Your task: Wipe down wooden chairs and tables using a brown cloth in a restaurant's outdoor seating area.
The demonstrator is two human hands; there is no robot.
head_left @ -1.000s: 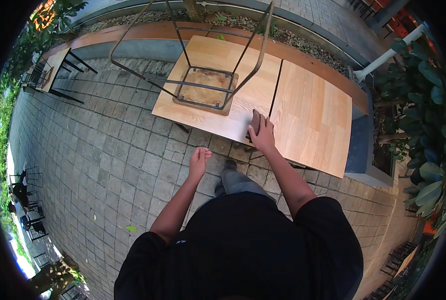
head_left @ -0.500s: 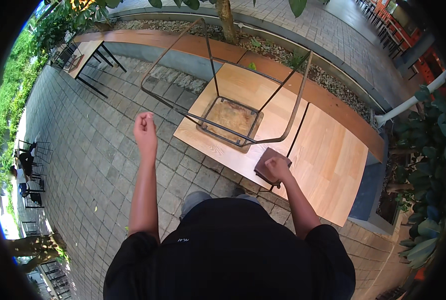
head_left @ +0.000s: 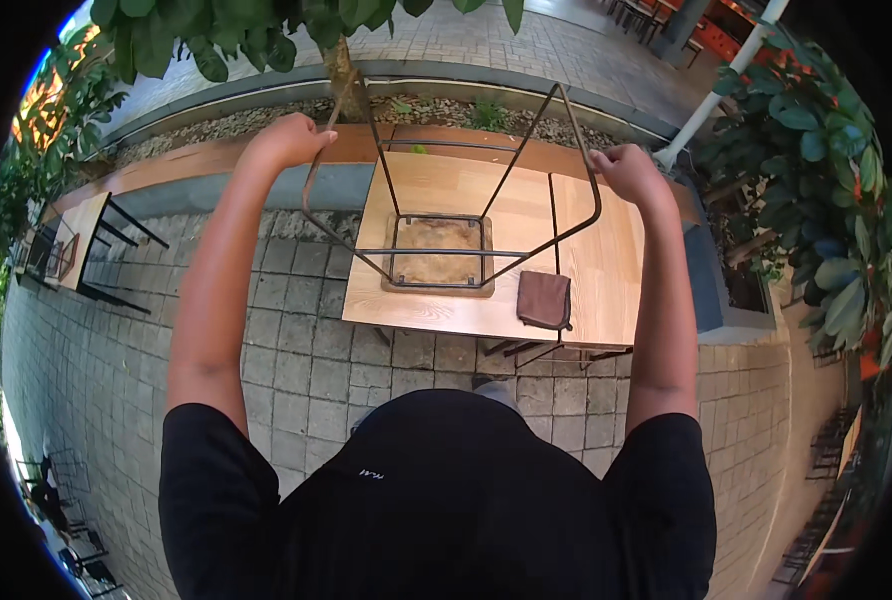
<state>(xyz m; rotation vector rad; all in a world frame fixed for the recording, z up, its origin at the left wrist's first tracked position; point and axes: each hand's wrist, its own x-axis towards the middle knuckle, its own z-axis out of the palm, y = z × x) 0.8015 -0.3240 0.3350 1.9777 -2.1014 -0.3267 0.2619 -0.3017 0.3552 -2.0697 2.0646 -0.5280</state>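
Stool: an upturned stool [head_left: 436,262] rested seat-down near the table's [head_left: 606,290] left end, legs rising toward the person.
Left hand [head_left: 288,140]: clenched on the left leg loop.
Right hand [head_left: 628,172]: apparently gripping the right loop.
Cloth: a brown cloth [head_left: 545,299] lay just right of the seat, by the near edge.

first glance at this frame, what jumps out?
An upturned chair standing seat-down on a wooden table, its metal legs pointing up in the middle of the view. The left hand and right hand each grip the frame at the top on either side. A brown cloth lies on the table just right of the seat, near its front edge.
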